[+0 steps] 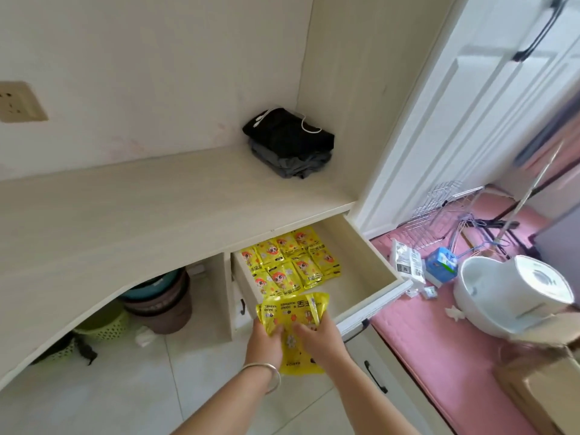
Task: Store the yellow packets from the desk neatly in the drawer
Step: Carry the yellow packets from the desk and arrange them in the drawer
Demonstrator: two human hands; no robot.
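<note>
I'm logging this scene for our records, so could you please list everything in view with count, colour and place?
Packets in drawer: several, yellow, rows at the drawer's left.
Held packets: a bunch, yellow, over the drawer front.
Drawer: one, cream, pulled open under the desk.
Desk: one, cream.
Folded clothes: one pile, black and grey, desk's back corner.
Basins: a stack, brown and teal, under the desk.
Basket: one, green, beside the basins.
Left hand, right hand: gripping the held packets.

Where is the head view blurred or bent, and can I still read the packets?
Head view: wide-angle bend curves the desk edge; the right side near the white bin is smeared; packets in the drawer look sharp, evenly daylit, without glare.
</note>
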